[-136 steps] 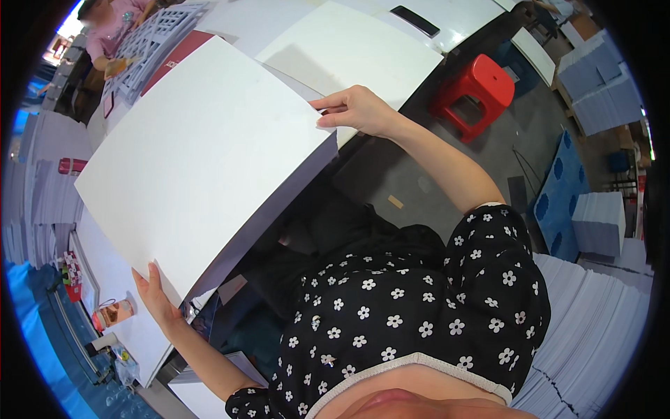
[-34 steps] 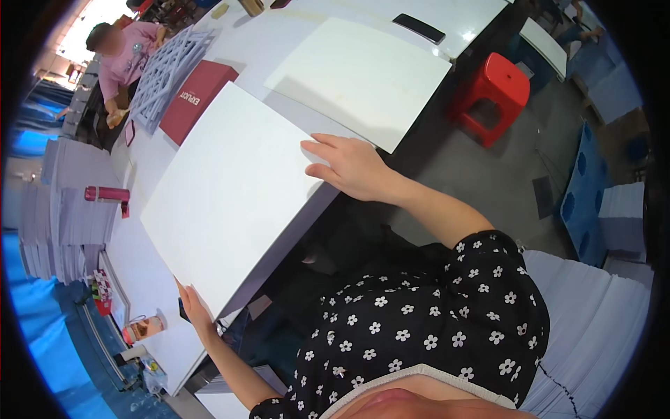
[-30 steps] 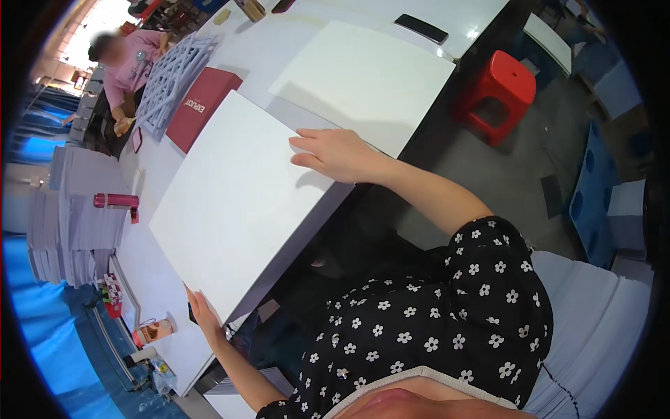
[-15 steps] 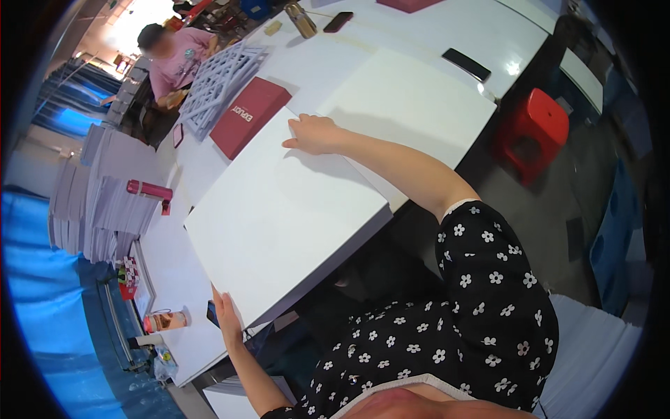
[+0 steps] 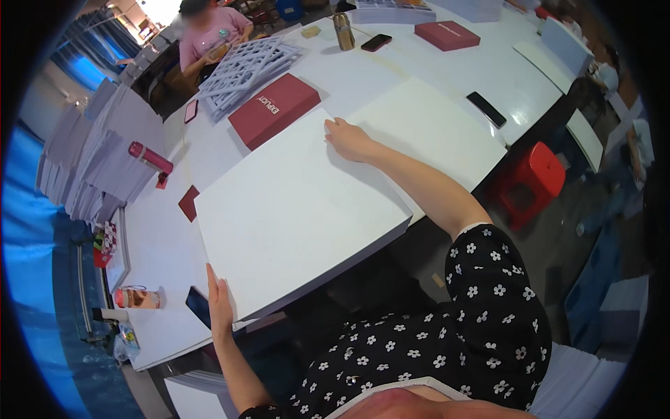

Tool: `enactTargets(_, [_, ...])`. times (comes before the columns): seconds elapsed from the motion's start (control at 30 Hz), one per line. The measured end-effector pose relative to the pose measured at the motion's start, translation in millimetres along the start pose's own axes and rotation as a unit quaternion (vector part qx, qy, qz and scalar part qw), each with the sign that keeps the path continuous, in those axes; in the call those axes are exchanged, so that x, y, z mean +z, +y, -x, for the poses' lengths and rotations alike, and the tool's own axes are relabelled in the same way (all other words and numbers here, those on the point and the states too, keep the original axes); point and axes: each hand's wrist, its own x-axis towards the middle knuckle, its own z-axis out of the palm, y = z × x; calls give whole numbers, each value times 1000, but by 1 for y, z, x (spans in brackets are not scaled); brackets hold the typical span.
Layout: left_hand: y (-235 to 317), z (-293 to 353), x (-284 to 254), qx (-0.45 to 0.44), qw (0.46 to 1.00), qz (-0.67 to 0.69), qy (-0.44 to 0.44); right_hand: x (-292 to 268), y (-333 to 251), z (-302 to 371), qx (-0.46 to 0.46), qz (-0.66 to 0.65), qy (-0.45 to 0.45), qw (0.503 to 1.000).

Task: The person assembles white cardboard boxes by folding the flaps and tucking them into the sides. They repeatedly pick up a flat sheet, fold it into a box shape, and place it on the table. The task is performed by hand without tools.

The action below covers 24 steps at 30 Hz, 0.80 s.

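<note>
Glossy white table [image 5: 174, 332], pale stacks [image 5: 125, 143] at left, bears a white slab [image 5: 300, 216] at its near side; left hand [image 5: 220, 307], fingers nearly straight, touches the slab's left edge; right hand [image 5: 348, 142], fingers loosely bent, rests near its farthest corner; undersides hidden, grip undeterminable; slab smooth, rectangular; red box [image 5: 274, 115] beyond

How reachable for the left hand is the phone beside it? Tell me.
Probably yes: the dark phone lies on the table beside the left hand, nothing visible between them, though that hand is at the white panel's edge.
</note>
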Motion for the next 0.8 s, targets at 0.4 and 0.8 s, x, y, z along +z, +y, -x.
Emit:
enactTargets(0.4, [-8, -4, -3, 19, 1000, 0, -17, 2, -4, -46, 65, 33, -31, 997])
enactTargets(0.8, [-14, -3, -1, 46, 996, 75, -5, 10, -14, -44, 56, 207, -66, 974])
